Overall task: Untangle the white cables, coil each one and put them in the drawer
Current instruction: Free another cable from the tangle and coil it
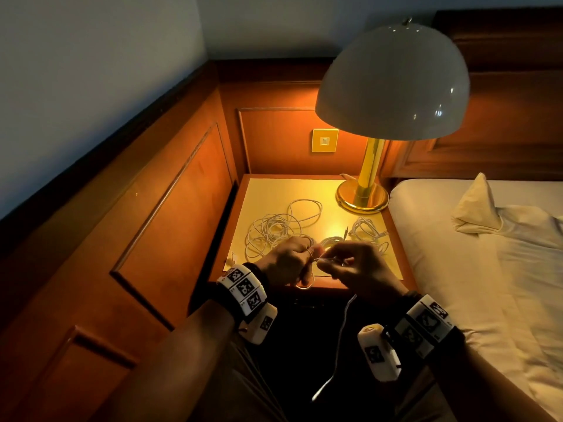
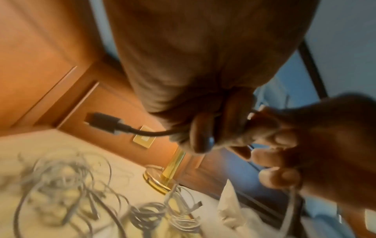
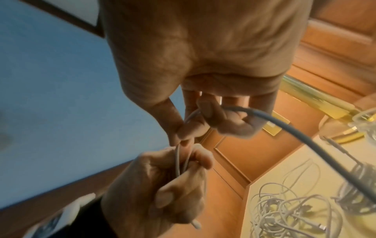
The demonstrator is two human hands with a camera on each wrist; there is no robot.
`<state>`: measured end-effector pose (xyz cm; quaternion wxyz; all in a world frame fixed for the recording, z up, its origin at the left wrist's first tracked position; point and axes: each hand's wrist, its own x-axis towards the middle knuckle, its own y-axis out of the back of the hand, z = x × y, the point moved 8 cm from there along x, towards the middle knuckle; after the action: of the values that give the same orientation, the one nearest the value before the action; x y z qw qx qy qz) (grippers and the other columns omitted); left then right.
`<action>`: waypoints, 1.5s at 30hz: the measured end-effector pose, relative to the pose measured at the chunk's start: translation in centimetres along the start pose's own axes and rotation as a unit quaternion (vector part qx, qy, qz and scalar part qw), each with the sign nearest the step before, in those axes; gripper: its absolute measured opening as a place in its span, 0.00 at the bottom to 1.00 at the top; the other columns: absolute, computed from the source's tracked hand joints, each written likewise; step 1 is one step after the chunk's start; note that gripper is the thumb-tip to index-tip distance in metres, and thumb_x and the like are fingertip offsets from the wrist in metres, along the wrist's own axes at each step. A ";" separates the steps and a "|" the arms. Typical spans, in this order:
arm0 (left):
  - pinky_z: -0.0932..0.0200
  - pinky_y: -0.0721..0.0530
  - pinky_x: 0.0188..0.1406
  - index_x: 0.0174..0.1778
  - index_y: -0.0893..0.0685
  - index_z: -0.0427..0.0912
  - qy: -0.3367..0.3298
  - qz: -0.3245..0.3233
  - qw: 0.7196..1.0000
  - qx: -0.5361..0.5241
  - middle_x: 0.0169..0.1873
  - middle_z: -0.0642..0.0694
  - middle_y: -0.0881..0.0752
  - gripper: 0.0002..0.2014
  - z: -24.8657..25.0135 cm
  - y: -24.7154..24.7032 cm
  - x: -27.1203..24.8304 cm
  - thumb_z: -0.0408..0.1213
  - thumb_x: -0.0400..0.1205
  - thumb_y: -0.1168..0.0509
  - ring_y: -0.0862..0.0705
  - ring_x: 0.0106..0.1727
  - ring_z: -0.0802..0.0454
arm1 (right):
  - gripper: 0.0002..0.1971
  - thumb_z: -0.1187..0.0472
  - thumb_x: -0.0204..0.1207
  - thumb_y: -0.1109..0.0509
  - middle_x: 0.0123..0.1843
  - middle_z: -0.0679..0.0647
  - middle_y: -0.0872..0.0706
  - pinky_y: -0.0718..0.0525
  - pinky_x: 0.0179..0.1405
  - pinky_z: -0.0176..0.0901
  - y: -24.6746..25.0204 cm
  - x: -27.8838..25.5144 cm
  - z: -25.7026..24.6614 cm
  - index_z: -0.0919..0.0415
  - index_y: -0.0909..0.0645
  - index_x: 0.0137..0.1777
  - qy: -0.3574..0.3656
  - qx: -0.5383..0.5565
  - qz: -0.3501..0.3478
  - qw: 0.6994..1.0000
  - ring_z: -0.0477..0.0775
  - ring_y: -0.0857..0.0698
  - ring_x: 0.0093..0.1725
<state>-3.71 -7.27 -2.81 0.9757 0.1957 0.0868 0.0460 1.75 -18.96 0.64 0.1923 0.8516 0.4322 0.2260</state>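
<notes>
Both hands hover over the front edge of the nightstand [image 1: 274, 190]. My left hand [image 1: 300, 263] grips small loops of one white cable [image 3: 179, 162], whose plug end [image 2: 103, 123] sticks out of the fist. My right hand [image 1: 330, 262] pinches the same cable just beside it. The free length [image 1: 342, 333] hangs down between my forearms. A loose tangle of white cables [image 1: 274, 229] lies on the nightstand top behind my hands. A bundled cable [image 1: 367, 231] lies to the right and a small coil [image 1: 330, 240] sits near my knuckles. The drawer is hidden in the dark below.
A brass lamp [image 1: 362, 197] with a white dome shade stands at the nightstand's back right corner. The bed [image 1: 457, 269] with rumpled linen borders the right side. Wooden wall panelling [image 1: 182, 193] closes in the left and back, with a wall plate [image 1: 324, 140].
</notes>
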 end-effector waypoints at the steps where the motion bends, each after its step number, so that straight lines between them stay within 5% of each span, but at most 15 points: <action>1: 0.61 0.25 0.17 0.39 0.19 0.33 0.005 -0.027 0.998 -0.062 0.22 0.45 0.20 0.22 0.1 -0.4 -0.3 0.40 0.93 0.49 0.24 0.19 0.54 | 0.08 0.52 0.71 0.22 0.36 0.49 0.11 0.13 0.37 0.42 0.5 0.1 0.0 0.56 0.11 0.43 -0.004 0.042 0.012 0.999 0.48 0.13 0.38; 4: 0.65 0.33 0.18 0.45 0.16 0.32 0.021 -0.109 0.971 -0.211 0.22 0.46 0.27 0.30 0.5 -2.0 -1.2 0.51 0.93 0.55 0.33 0.18 0.56 | 0.11 0.55 0.71 0.24 0.38 0.54 0.11 0.19 0.32 0.28 1.4 0.1 0.2 0.63 0.11 0.46 -0.007 0.133 0.056 0.990 0.50 0.13 0.39; 7: 0.61 0.37 0.22 0.48 0.18 0.34 0.039 -0.163 0.918 -0.358 0.23 0.49 0.26 0.24 0.7 -3.4 -2.1 0.49 0.92 0.50 0.34 0.20 0.57 | 0.10 0.57 0.72 0.24 0.44 0.56 0.10 0.19 0.33 0.29 1.5 -0.1 0.3 0.63 0.12 0.47 -0.004 0.178 0.100 0.979 0.49 0.12 0.44; 13: 0.56 0.18 0.31 0.58 0.17 0.30 -0.070 -0.209 0.852 -0.475 0.32 0.41 0.13 0.17 3.0 -4.0 -2.7 0.42 0.89 0.41 0.15 0.29 0.49 | 0.10 0.61 0.81 0.30 0.54 0.59 0.10 0.17 0.48 0.76 -0.7 0.2 2.2 0.62 0.13 0.58 -0.067 0.274 0.087 0.955 0.72 0.14 0.55; 15: 0.52 0.11 0.44 0.59 0.15 0.29 -0.083 -0.169 0.842 -0.506 0.41 0.36 0.10 0.17 3.1 -3.8 -2.5 0.41 0.88 0.39 0.10 0.41 0.43 | 0.16 0.55 0.72 0.23 0.53 0.59 0.10 0.13 0.45 0.71 -2.2 0.0 2.9 0.59 0.13 0.59 -0.100 0.339 0.063 0.933 0.68 0.12 0.53; 17: 0.47 0.11 0.54 0.61 0.15 0.28 -0.087 -0.126 0.828 -0.539 0.49 0.32 0.10 0.16 3.2 -3.2 -2.2 0.37 0.88 0.39 0.09 0.51 0.38 | 0.17 0.52 0.60 0.18 0.41 0.56 0.10 0.11 0.34 0.49 -3.6 -0.3 3.0 0.58 0.12 0.48 -0.134 0.354 0.021 0.926 0.57 0.11 0.41; 19: 0.46 0.11 0.59 0.60 0.16 0.28 -0.086 -0.080 0.846 -0.520 0.53 0.30 0.11 0.14 3.1 -2.3 -1.7 0.34 0.89 0.42 0.10 0.56 0.36 | 0.01 0.62 0.71 0.26 0.37 0.54 0.11 0.15 0.27 0.38 -4.7 -0.9 2.9 0.57 0.14 0.42 -0.158 0.269 -0.033 0.950 0.52 0.13 0.36; 25: 0.54 0.13 0.62 0.56 0.16 0.29 -0.079 0.077 0.989 -0.099 0.55 0.36 0.10 0.11 1.7 0.7 0.1 0.31 0.90 0.42 0.10 0.58 0.48 | 0.12 0.64 0.82 0.32 0.46 0.43 0.14 0.19 0.38 0.33 -4.8 -1.7 2.9 0.50 0.15 0.61 -0.135 0.016 -0.117 0.984 0.43 0.15 0.41; 27: 0.51 0.12 0.58 0.53 0.15 0.35 -0.073 0.064 0.990 0.099 0.51 0.40 0.11 0.09 1.5 0.4 0.3 0.33 0.90 0.40 0.12 0.54 0.49 | 0.09 0.62 0.80 0.29 0.46 0.43 0.12 0.17 0.42 0.36 -4.0 -1.6 2.4 0.50 0.13 0.57 -0.100 -0.063 -0.107 0.987 0.39 0.15 0.41; 29: 0.54 0.12 0.45 0.48 0.18 0.40 -0.030 0.026 0.986 0.162 0.43 0.43 0.14 0.08 0.8 0.1 0.3 0.34 0.90 0.41 0.14 0.43 0.50 | 0.06 0.58 0.78 0.27 0.45 0.44 0.11 0.13 0.43 0.43 -2.7 -1.2 1.7 0.50 0.12 0.52 -0.048 -0.099 -0.058 0.992 0.40 0.14 0.42; 32: 0.59 0.20 0.23 0.44 0.21 0.39 0.041 -0.049 0.998 -0.005 0.27 0.44 0.15 0.15 -0.3 -0.7 -0.4 0.38 0.93 0.47 0.18 0.24 0.52 | 0.03 0.55 0.75 0.25 0.41 0.42 0.13 0.12 0.40 0.47 -0.7 -0.7 1.0 0.51 0.13 0.46 -0.005 -0.094 0.012 0.995 0.41 0.14 0.41; 35: 0.61 0.30 0.16 0.44 0.15 0.33 0.033 -0.089 0.982 -0.163 0.22 0.45 0.22 0.27 -0.5 -1.2 -0.9 0.47 0.93 0.52 0.27 0.18 0.53 | 0.04 0.56 0.75 0.25 0.40 0.41 0.13 0.13 0.39 0.42 1.1 -0.4 0.9 0.53 0.14 0.47 0.015 -0.058 0.081 0.995 0.40 0.14 0.41; 38: 0.62 0.32 0.19 0.44 0.15 0.35 0.057 -0.151 0.934 -0.320 0.23 0.45 0.27 0.29 -0.5 -2.7 -1.7 0.53 0.92 0.51 0.32 0.19 0.54 | 0.06 0.56 0.76 0.26 0.45 0.45 0.11 0.14 0.44 0.38 1.4 -0.3 0.8 0.56 0.14 0.50 0.023 -0.028 0.114 0.993 0.43 0.13 0.47; 41: 0.61 0.30 0.23 0.46 0.19 0.36 0.002 -0.185 0.892 -0.414 0.21 0.48 0.27 0.17 0.9 -3.5 -2.5 0.43 0.91 0.46 0.32 0.19 0.54 | 0.06 0.56 0.78 0.29 0.46 0.44 0.11 0.18 0.40 0.27 1.3 -0.2 0.5 0.56 0.14 0.51 0.009 0.043 0.124 0.991 0.41 0.13 0.46; 45: 0.56 0.18 0.32 0.53 0.17 0.33 -0.067 -0.167 0.840 -0.513 0.29 0.44 0.17 0.13 2.7 -3.6 -2.6 0.40 0.89 0.40 0.18 0.28 0.50 | 0.13 0.63 0.84 0.36 0.46 0.48 0.12 0.20 0.28 0.33 -0.2 -0.2 1.2 0.43 0.15 0.55 -0.023 0.117 0.089 0.989 0.43 0.15 0.38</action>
<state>-5.53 -11.86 -1.35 0.9330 -0.3472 0.0167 -0.0926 2.23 -19.17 -0.50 0.0803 0.9081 0.3738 0.1705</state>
